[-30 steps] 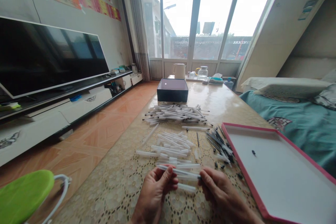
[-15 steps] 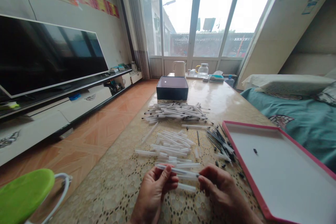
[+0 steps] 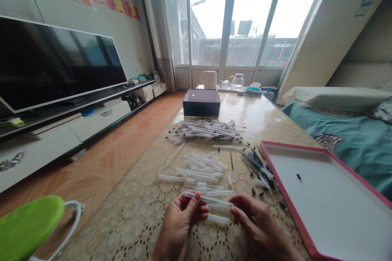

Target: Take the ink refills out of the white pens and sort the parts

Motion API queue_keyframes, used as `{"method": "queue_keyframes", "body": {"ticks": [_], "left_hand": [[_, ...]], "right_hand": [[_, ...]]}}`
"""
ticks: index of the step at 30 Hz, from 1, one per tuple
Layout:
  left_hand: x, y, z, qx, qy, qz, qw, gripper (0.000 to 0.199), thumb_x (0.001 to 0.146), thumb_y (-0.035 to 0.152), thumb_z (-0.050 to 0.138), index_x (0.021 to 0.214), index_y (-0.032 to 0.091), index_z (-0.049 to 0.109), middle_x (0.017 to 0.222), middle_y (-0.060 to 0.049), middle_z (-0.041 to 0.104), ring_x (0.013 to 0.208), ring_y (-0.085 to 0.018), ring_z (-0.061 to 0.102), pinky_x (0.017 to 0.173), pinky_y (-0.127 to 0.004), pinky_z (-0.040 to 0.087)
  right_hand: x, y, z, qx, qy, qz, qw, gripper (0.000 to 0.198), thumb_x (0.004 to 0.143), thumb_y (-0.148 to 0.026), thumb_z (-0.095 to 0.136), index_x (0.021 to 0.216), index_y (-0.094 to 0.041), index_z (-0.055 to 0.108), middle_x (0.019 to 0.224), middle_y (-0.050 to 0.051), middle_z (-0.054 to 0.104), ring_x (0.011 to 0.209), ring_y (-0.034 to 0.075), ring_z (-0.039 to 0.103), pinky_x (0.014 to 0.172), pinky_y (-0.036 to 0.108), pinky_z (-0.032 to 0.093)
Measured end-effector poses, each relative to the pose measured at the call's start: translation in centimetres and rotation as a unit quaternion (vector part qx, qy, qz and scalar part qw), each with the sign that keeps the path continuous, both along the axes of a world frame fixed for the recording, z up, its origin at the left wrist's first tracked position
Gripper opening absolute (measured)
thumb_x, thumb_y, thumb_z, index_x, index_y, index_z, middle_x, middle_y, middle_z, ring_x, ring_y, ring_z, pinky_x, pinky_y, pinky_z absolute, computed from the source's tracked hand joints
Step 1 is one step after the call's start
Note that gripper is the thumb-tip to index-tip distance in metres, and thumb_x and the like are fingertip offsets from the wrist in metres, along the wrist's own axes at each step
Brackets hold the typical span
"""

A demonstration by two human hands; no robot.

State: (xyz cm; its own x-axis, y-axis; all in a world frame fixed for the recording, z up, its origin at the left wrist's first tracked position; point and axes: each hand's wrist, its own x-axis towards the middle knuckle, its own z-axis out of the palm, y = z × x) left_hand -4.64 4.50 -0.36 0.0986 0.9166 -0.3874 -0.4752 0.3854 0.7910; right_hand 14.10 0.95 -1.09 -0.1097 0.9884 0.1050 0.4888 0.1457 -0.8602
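Note:
A white pen (image 3: pixel 214 200) is held level between my hands, low over the table. My left hand (image 3: pixel 183 218) grips its left part between thumb and fingers. At the pen's dark right end, my right hand (image 3: pixel 259 222) pinches with thumb and forefinger; the tip is partly hidden. Just beyond lie several loose translucent white pen barrels (image 3: pixel 203 165). To the right are a heap of dark refills (image 3: pixel 257 163) and small black plugs (image 3: pixel 253 191). Farther off is a pile of white pens with dark ends (image 3: pixel 205 130).
A dark open box (image 3: pixel 201 109) stands behind the pen pile. At the right is a shallow white tray with a pink rim (image 3: pixel 294 145), holding one small black piece (image 3: pixel 299 177). A jug (image 3: pixel 209 79) and a glass pitcher (image 3: pixel 237 80) stand at the far end. A green seat (image 3: pixel 30 226) is at lower left.
My right hand has shifted very slightly at the pen's dark end. Otherwise the grip and the things on the table look the same.

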Motion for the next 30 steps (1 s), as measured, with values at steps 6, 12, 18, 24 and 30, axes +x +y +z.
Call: {"method": "queue_keyframes", "body": {"ticks": [6,12,18,24,30], "left_hand": [[-0.03,-0.05,0.01,0.002,0.000,0.000,1.000,0.030,0.051,0.030,0.083,0.069,0.012,0.067,0.059,-0.003,0.068,0.052,-0.012,0.063,0.051,-0.020,0.053],[0.00,-0.05,-0.16,0.000,0.001,0.006,1.000,0.031,0.050,0.030,0.084,0.069,0.013,0.067,0.058,-0.002,0.068,0.051,-0.012,0.063,0.050,-0.020,0.053],[-0.04,-0.06,-0.07,0.005,-0.002,-0.002,1.000,0.029,0.052,0.029,0.083,0.070,0.012,0.068,0.060,-0.002,0.068,0.052,-0.011,0.063,0.051,-0.019,0.054],[-0.09,-0.01,-0.14,0.003,-0.007,0.000,1.000,0.029,0.052,0.029,0.083,0.070,0.012,0.067,0.059,-0.002,0.068,0.051,-0.011,0.063,0.051,-0.020,0.054],[-0.08,0.03,-0.09,0.007,-0.004,-0.001,1.000,0.029,0.053,0.029,0.083,0.071,0.012,0.067,0.060,-0.002,0.068,0.052,-0.011,0.063,0.051,-0.019,0.054]], "right_hand": [[0.00,0.11,-0.40,0.015,-0.018,0.000,1.000,0.034,0.091,-0.044,0.036,0.079,-0.018,0.055,0.058,-0.002,0.053,0.053,0.012,0.050,0.052,0.021,0.036],[-0.01,0.10,-0.50,0.017,-0.041,0.001,0.999,0.043,0.093,-0.044,0.029,0.072,-0.018,0.057,0.052,-0.002,0.053,0.050,0.012,0.051,0.052,0.021,0.036],[0.07,0.11,-0.45,0.001,-0.044,0.006,0.999,0.029,0.089,-0.043,0.040,0.087,-0.018,0.054,0.057,-0.003,0.053,0.051,0.012,0.050,0.050,0.020,0.036],[0.04,0.10,-0.64,0.031,-0.050,-0.001,0.998,0.039,0.093,-0.043,0.030,0.073,-0.019,0.054,0.051,-0.003,0.053,0.048,0.011,0.051,0.052,0.021,0.036],[0.05,0.05,-0.55,0.007,-0.055,0.005,0.998,0.036,0.091,-0.046,0.033,0.081,-0.019,0.054,0.052,-0.004,0.052,0.048,0.012,0.050,0.049,0.021,0.035]]}}
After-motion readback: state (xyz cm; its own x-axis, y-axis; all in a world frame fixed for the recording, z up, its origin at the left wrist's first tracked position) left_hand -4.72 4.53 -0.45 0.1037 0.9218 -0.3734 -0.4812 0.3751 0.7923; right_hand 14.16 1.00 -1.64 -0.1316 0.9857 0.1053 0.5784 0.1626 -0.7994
